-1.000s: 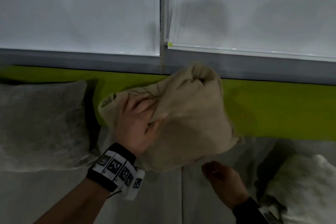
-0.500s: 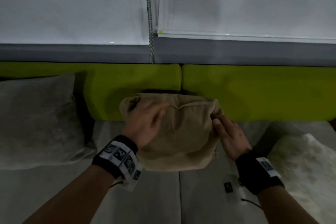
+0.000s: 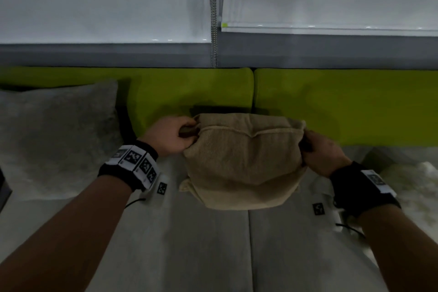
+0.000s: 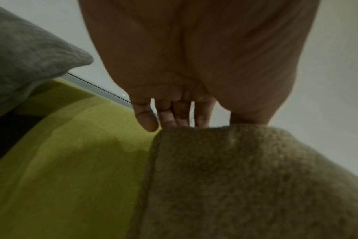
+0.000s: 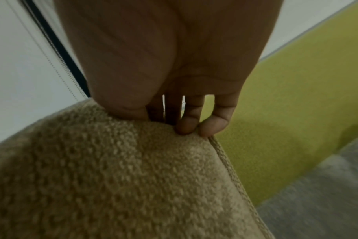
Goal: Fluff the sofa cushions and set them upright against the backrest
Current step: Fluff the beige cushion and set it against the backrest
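Note:
A beige knitted cushion (image 3: pixel 244 161) stands on the grey sofa seat (image 3: pixel 189 244), just in front of the green backrest (image 3: pixel 189 92). My left hand (image 3: pixel 174 135) grips its upper left corner and my right hand (image 3: pixel 318 153) grips its upper right corner. In the left wrist view the left hand's fingers (image 4: pixel 165 116) reach behind the cushion (image 4: pixel 245 177) and the thumb lies on its front. The right wrist view has the thumb and fingers (image 5: pixel 192 122) pinching the cushion's top edge (image 5: pixel 123 161).
A grey cushion (image 3: pixel 54 135) leans upright against the backrest at the left. A white furry cushion (image 3: pixel 412 192) lies on the seat at the right. White roller blinds (image 3: pixel 106 0) with a bead chain (image 3: pixel 214 19) hang behind the sofa.
The cushion has come down from the air and now stands on the seat. Both hands have moved from its faces out to its top corners and taken hold there.

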Demonstrator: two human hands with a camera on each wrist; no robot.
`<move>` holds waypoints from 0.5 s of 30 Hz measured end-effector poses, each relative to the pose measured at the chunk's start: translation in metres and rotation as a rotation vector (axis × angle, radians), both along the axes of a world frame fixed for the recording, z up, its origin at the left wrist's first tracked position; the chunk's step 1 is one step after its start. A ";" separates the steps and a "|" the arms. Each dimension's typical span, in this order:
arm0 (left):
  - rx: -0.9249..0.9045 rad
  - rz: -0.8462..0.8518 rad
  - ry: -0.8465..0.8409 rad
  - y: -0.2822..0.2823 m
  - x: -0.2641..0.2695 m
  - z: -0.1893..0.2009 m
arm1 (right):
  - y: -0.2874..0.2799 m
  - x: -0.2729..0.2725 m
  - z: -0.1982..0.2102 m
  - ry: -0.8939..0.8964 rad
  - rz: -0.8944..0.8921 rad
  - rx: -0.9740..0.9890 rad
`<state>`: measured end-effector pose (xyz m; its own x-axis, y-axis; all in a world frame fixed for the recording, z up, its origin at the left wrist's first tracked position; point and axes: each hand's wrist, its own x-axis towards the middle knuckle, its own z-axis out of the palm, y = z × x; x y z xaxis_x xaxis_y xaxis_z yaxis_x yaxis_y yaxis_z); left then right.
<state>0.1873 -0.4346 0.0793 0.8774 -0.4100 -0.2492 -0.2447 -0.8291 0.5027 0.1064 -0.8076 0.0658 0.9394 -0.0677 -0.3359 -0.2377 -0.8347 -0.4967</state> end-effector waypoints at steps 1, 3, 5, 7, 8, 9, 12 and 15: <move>0.016 0.007 0.006 -0.003 -0.001 -0.001 | 0.001 0.002 -0.003 0.026 0.011 -0.033; 0.018 0.034 0.018 -0.010 -0.003 -0.005 | 0.005 0.007 -0.007 0.047 0.021 -0.096; 0.012 0.034 -0.003 -0.014 -0.007 -0.008 | 0.006 0.010 -0.007 0.017 0.025 -0.123; -0.058 0.127 -0.072 -0.009 -0.007 -0.009 | -0.001 0.009 -0.003 -0.058 -0.019 -0.088; -0.116 0.223 -0.126 -0.003 -0.006 -0.007 | -0.008 0.007 0.002 -0.113 -0.091 -0.055; -0.166 0.333 -0.200 0.006 -0.006 -0.003 | -0.017 0.005 0.006 -0.177 -0.198 -0.033; -0.238 0.491 -0.425 0.026 -0.006 0.005 | -0.044 -0.001 0.019 -0.385 -0.410 0.020; -0.276 0.448 -0.503 0.025 -0.011 0.004 | -0.044 -0.008 0.021 -0.499 -0.419 0.186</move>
